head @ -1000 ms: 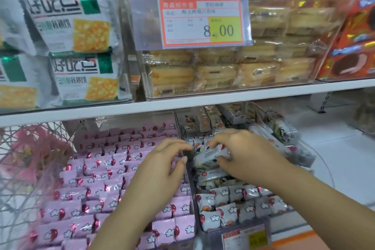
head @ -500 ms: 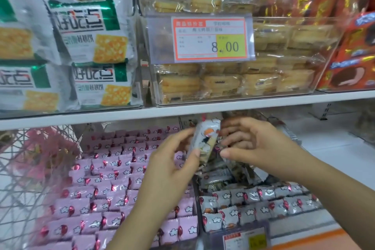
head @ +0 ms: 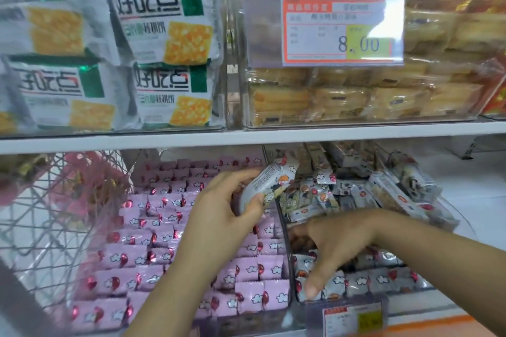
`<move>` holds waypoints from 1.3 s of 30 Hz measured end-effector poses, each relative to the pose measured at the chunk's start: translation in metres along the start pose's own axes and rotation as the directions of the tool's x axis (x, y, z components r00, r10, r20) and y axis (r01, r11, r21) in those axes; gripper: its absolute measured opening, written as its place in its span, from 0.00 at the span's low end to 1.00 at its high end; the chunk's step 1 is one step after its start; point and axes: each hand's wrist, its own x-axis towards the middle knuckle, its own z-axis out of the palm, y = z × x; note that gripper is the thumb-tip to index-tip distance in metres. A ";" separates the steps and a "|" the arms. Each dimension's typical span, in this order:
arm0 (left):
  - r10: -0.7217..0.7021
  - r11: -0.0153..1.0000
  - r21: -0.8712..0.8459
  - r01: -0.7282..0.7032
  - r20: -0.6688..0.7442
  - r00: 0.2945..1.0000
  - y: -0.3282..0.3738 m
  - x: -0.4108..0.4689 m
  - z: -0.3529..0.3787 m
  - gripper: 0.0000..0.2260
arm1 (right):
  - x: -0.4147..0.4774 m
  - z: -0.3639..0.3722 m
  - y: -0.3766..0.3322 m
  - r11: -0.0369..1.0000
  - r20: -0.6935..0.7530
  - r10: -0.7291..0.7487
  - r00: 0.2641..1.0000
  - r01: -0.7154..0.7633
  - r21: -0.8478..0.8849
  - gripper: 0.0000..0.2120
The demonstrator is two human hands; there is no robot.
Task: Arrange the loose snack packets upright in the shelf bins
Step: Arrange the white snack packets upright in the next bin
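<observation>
Store shelving, two tiers, white shelf edge between them. Lower tier: pink packets in neat rows on the left, clear right bin of white snack packets beside them.

Left hand grips one white snack packet by its near end, held above the divider between the two bins. Long axis is tilted, near-left up to far-right, so not upright yet.

Right hand is low in the right bin, fingers curled down at the standing rows, thumb touching a near-row packet. Cannot tell if it grips anything.

Loose pile is jumbled at the far end of that bin, packets flat and crosswise.

Key relation: the slot for the held packet looks to be right of and below the left hand, just beside the right hand. The packet needs a turn to vertical, then a short move right and down. Right hand is nearer the rows, probably parting them.
</observation>
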 end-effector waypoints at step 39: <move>-0.008 1.000 0.011 0.007 0.051 0.999 -0.005 0.002 0.008 0.15 | -0.009 -0.012 0.016 0.991 -0.033 -0.114 0.993 0.116 0.066 0.30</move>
